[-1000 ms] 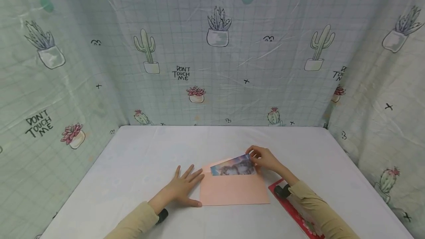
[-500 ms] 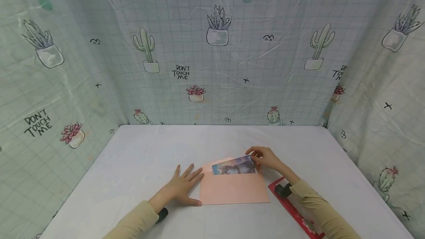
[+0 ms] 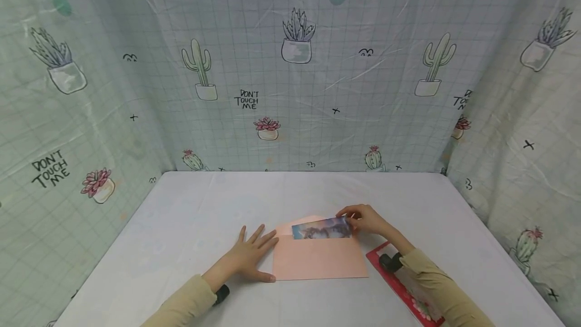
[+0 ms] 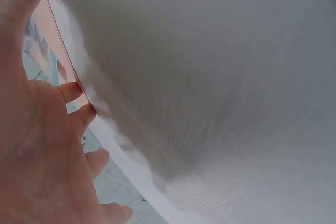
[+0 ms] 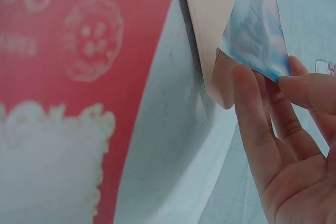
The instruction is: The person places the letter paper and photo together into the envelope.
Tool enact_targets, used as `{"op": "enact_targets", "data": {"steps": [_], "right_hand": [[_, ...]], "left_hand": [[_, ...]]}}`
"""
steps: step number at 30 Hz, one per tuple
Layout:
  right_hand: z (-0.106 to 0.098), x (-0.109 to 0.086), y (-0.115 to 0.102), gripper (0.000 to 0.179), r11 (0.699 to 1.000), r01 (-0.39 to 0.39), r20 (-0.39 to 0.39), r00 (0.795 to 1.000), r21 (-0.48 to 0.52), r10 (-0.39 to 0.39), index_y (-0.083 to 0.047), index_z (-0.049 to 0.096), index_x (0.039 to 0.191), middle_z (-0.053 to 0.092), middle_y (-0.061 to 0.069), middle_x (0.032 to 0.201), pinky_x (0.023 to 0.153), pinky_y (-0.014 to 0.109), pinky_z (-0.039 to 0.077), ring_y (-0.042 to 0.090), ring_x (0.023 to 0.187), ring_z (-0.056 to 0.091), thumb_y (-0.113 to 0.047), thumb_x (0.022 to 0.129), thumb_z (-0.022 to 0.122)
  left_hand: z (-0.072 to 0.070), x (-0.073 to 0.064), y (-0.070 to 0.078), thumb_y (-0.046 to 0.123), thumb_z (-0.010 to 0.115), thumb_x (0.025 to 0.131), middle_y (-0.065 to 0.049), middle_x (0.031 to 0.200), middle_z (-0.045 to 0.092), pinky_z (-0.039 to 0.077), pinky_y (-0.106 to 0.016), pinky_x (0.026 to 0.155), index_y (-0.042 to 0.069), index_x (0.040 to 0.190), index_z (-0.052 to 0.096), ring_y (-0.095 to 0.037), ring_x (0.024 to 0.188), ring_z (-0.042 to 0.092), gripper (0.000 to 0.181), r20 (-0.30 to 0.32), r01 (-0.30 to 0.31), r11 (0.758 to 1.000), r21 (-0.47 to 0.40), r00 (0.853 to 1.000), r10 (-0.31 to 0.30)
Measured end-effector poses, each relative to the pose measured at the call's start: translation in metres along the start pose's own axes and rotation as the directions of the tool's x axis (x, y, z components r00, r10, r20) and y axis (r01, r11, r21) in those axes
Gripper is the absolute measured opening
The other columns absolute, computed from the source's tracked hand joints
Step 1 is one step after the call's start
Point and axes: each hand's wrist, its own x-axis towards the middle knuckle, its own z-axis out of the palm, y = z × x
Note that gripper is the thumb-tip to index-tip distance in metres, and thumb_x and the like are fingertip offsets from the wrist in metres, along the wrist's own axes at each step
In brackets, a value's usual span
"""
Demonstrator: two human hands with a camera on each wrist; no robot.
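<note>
A pink envelope [image 3: 320, 261] lies on the white table, its flap folded out on the far side. Partway inside its mouth sits a picture card [image 3: 323, 228] in blue and purple tones, slightly tilted with its right end higher. My right hand [image 3: 365, 220] pinches the card's upper right corner; in the right wrist view the thumb and fingers close on that corner [image 5: 262, 51]. My left hand [image 3: 249, 256] is spread flat with fingertips and thumb at the envelope's left edge. The lower part of the card is hidden inside the envelope.
A red and white printed packet [image 3: 404, 286] lies to the right, partly under the right forearm; its red face [image 5: 105, 51] fills the left of the right wrist view. A cactus-print curtain [image 3: 295, 90] surrounds the white table [image 3: 218, 196] at the back and sides.
My right hand has moved down and slightly right with the card, which has sunk a little deeper into the envelope and become less tilted. The left hand has stayed in place.
</note>
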Motion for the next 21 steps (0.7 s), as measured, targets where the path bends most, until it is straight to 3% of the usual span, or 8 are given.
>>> {"op": "enact_targets", "data": {"steps": [5,13,21], "right_hand": [[0.0001,0.0011,0.003,0.024,1.0,0.007,0.029,1.0,0.029,-0.008,-0.006,0.064,0.105,0.061,0.015,0.09,0.049,0.025,0.052,0.016,0.057,0.059,0.0,0.087,0.05],[0.0008,0.0029,0.0043,0.02,0.998,-0.046,0.07,0.997,0.038,0.043,-0.006,0.066,0.101,0.062,0.018,0.106,0.053,0.026,0.053,0.014,0.062,0.058,-0.004,0.087,0.052],[0.0012,0.0018,0.0023,0.019,0.999,-0.04,0.136,0.99,-0.008,0.04,-0.004,0.066,0.101,0.064,0.012,0.094,0.051,0.026,0.05,0.011,0.059,0.053,-0.006,0.087,0.053]], "left_hand": [[-0.0006,-0.0002,0.0004,0.071,0.051,0.07,-0.002,0.15,0.019,0.01,-0.069,0.1,0.015,0.14,0.026,-0.035,0.138,0.011,0.094,0.008,0.006,1.0,-0.007,1.0,-0.006],[-0.0024,0.0,0.0003,0.071,0.051,0.07,-0.003,0.15,0.019,0.01,-0.069,0.1,0.014,0.14,0.026,-0.035,0.138,0.012,0.094,0.011,0.008,1.0,-0.002,1.0,-0.008],[-0.0027,-0.0001,0.0013,0.07,0.052,0.07,-0.004,0.149,0.02,0.011,-0.069,0.099,0.014,0.14,0.027,-0.036,0.137,0.013,0.093,0.004,-0.003,1.0,-0.003,1.0,0.003]]}}
